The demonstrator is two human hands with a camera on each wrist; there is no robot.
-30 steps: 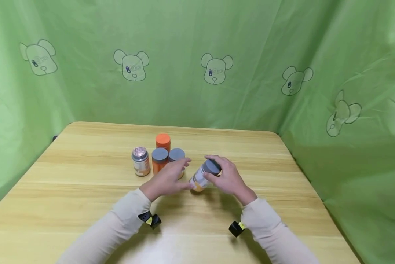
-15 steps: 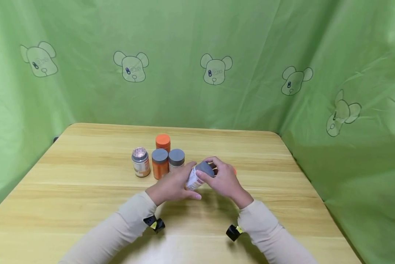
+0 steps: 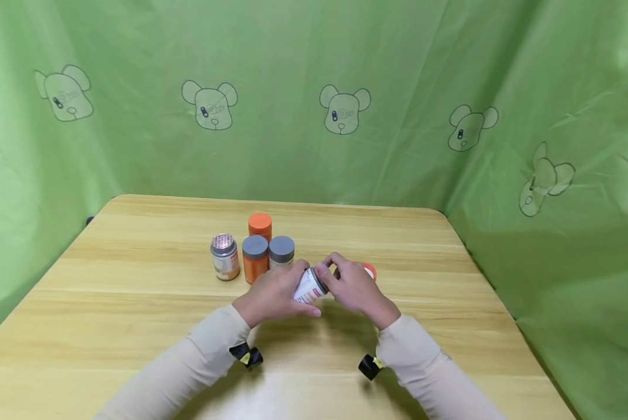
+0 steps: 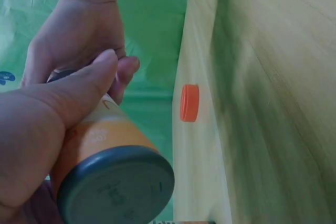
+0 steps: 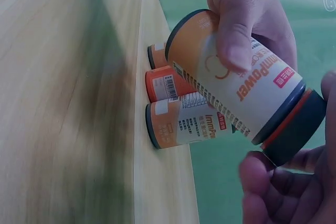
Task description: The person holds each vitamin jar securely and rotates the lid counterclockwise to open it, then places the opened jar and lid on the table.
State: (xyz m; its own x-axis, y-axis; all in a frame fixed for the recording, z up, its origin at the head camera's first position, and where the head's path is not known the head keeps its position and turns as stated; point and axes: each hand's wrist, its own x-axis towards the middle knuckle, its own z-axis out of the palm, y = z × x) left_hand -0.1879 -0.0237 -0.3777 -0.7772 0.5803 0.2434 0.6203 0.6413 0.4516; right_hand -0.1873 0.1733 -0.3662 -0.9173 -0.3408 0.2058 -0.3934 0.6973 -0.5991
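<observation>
My left hand (image 3: 274, 294) grips a white-and-orange supplement jar (image 3: 309, 287) round its body, tilted, above the table. Its dark base (image 4: 115, 187) faces the left wrist camera. My right hand (image 3: 353, 286) has thumb and fingers on the jar's dark grey lid (image 5: 295, 128) at the upper end. The right wrist view shows an orange band between the lid and the jar's dark shoulder. In the head view the right fingers mostly hide the lid. An orange-red cap (image 4: 190, 103) lies on the table beyond the right hand.
Left of the hands stand a lidless jar with a foil seal (image 3: 223, 242), an orange jar with a grey lid (image 3: 255, 259), a grey-lidded jar (image 3: 281, 249) and an orange-lidded jar (image 3: 260, 223) behind. A green curtain (image 3: 277, 163) surrounds the wooden table (image 3: 439, 326).
The jar has moved left, and its lid end now tips further toward the right hand. My left hand has closed round its body. The orange-red cap has come into view.
</observation>
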